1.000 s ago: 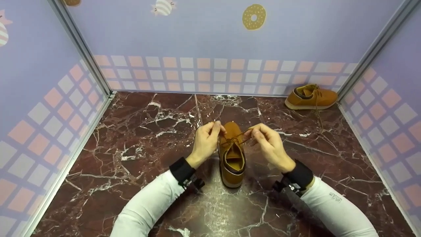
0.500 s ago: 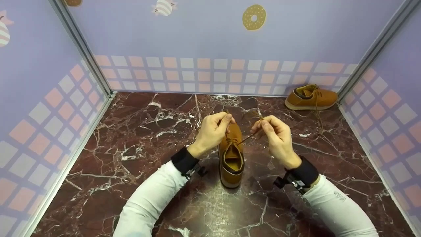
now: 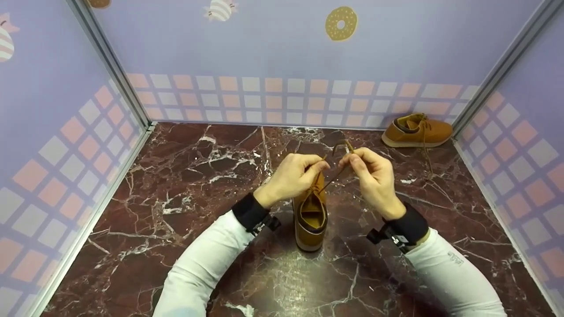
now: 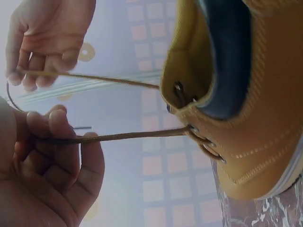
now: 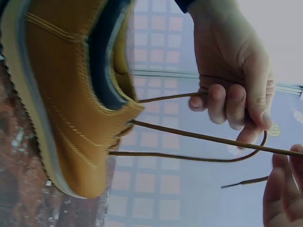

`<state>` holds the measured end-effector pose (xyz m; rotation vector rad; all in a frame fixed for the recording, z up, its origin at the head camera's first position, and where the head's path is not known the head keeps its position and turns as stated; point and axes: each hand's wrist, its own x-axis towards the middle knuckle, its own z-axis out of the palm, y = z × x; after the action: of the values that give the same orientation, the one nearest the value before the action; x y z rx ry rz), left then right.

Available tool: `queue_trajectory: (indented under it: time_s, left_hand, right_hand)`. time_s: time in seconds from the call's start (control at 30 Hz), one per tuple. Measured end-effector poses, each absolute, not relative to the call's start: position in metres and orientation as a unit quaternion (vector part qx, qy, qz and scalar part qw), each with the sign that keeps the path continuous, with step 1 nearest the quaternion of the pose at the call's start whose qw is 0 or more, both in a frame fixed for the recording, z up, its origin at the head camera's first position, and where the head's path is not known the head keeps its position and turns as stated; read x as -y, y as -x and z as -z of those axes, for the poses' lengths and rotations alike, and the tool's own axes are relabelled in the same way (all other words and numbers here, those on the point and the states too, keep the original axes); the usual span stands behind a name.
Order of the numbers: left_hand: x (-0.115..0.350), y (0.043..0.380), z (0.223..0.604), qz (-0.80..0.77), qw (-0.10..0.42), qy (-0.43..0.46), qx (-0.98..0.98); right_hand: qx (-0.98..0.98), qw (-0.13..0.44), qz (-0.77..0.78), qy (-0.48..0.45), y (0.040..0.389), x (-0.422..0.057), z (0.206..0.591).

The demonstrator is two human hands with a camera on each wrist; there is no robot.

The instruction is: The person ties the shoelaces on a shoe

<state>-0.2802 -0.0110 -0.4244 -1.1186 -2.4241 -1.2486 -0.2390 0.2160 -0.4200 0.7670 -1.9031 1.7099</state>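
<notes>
A tan lace-up shoe (image 3: 309,235) with a dark collar stands in the middle of the floor, toe pointing away from me. Over its toe, my left hand (image 3: 294,177) pinches one brown shoelace (image 4: 137,135) between thumb and fingers. To its right, my right hand (image 3: 372,180) pinches the other shoelace (image 5: 199,135), which runs straight up from the eyelets. A tipped lace end (image 5: 244,182) sticks out beside the right fingers. The left hand's lace also makes a slack curve in the right wrist view. Part of the shoe's toe is hidden behind the left hand.
A matching tan shoe (image 3: 418,130) lies at the back right corner, its lace trailing onto the dark red marbled floor (image 3: 185,185). Patterned purple panels (image 3: 273,48) enclose the back and both sides.
Both hands have lifted farther from the shoe, drawing the laces up off its front. My left hand has come right, closer to the right hand, which has also risen slightly.
</notes>
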Motion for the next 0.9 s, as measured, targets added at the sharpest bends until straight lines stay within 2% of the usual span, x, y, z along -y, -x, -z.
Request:
queue_trajectory:
  time_s: [0.17,0.4,0.67,0.9]
  left_hand:
    - [0.008,0.28,0.424,0.392,0.092,0.397,0.825]
    - [0.006,0.281,0.425,0.369,0.072,0.424,0.824]
    - [0.0,0.282,0.43,0.373,0.037,0.414,0.829]
    - [-0.002,0.282,0.44,0.408,0.038,0.403,0.818]
  right_hand:
    - [0.719,0.254,-0.58,-0.285,0.246,-0.208,0.41]
    - [0.736,0.24,-0.545,-0.323,0.261,-0.196,0.398]
    - [0.762,0.162,-0.511,-0.363,0.272,-0.178,0.391]
    - [0.782,0.094,-0.511,-0.346,0.277,-0.175,0.395]
